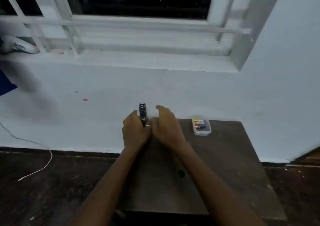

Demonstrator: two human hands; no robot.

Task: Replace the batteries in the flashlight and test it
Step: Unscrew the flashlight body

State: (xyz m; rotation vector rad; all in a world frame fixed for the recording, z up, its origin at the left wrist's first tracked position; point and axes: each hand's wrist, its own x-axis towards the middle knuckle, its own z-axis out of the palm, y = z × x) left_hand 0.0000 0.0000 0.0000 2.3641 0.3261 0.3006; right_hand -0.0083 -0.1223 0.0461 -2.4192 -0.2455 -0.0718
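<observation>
Gripping the slim black metal flashlight (pixel 143 112) near the middle of the frame, the left hand (pixel 134 132) has its fingers clamped round the barrel, lens end up. The right hand (pixel 165 127) is held just beside it, fingers apart, nothing gripped. Probably best if the barrel is kept steady while an end cap gets twisted. Spare batteries (pixel 200 124) are kept in a clear plastic box (pixel 201 132) right of centre on the dark wooden surface (pixel 216 165).
</observation>
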